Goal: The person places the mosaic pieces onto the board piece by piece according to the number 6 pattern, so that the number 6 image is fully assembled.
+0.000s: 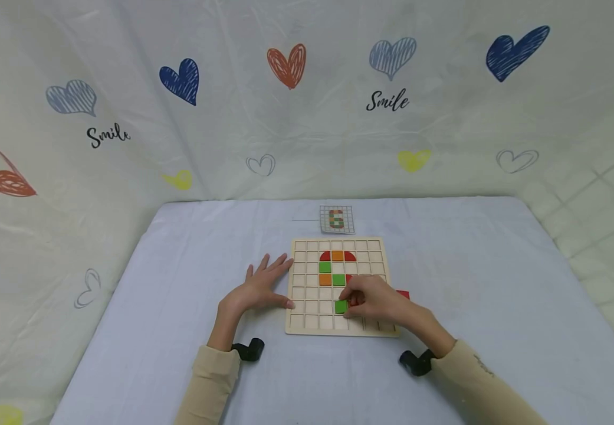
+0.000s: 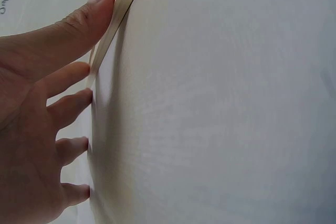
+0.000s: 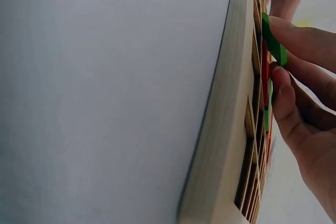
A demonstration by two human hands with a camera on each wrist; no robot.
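A wooden grid board (image 1: 307, 323) lies on the table. My right hand (image 1: 373, 298) pinches a green square tile (image 1: 341, 307) between thumb and fingertips over the board's lower middle. In the right wrist view that green tile (image 3: 274, 43) is tilted against the grid. My left hand (image 1: 258, 289) is spread at the board's left side, thumb and a fingertip at its edge. On the board, an orange tile (image 1: 337, 255) sits between two red rounded pieces. Below are a green tile (image 1: 325, 267), an orange tile (image 1: 325, 279), another green tile (image 1: 338, 279) and a partly hidden red piece.
A small pattern card (image 1: 337, 219) with a coloured figure on a grid lies behind the board. A red piece (image 1: 403, 294) shows at the board's right edge, partly behind my right hand. White cloth (image 1: 471, 265) covers the table; a printed curtain hangs behind.
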